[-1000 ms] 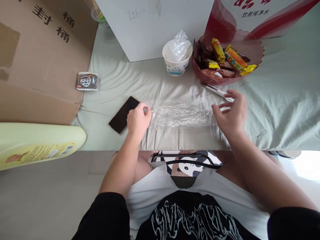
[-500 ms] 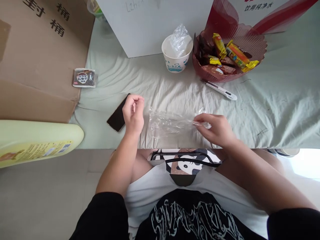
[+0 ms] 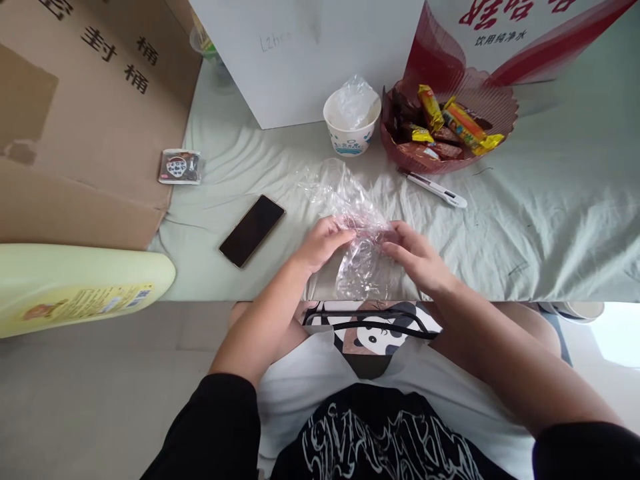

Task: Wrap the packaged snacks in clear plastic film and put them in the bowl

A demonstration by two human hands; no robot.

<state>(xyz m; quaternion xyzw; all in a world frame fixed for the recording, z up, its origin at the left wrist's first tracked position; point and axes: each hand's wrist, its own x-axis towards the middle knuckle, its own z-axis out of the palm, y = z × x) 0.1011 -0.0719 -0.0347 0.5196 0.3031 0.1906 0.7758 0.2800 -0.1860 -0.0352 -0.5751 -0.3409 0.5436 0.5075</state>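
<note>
A crumpled piece of thin clear plastic [image 3: 363, 267] stretches over the cloth near the table's front edge; whether it is a bag or a disposable glove I cannot tell. My left hand [image 3: 327, 241] grips its left side, fingers partly under the see-through layer and thumb on top. Opposite, my right hand [image 3: 415, 255] pinches the right side between thumb and fingers. One loose end spreads away toward the paper cup [image 3: 350, 141], and the other hangs toward the table edge. A black phone [image 3: 253, 231] lies left of my left hand.
More crumpled plastic [image 3: 355, 103] sits in the cup. Beside it, a pink ribbed bowl [image 3: 500, 107] holds wrapped snacks, with a white pen-like tool [image 3: 437, 190] in front. A snack packet [image 3: 181, 167], cardboard box [image 3: 100, 173] and yellow-green bottle [image 3: 125, 267] stand left. A white-and-red box [image 3: 310, 60] is behind.
My left hand has moved right from beside the phone onto the plastic and taken hold of it. The plastic has turned from lying sideways to running front to back. The phone is now fully uncovered.
</note>
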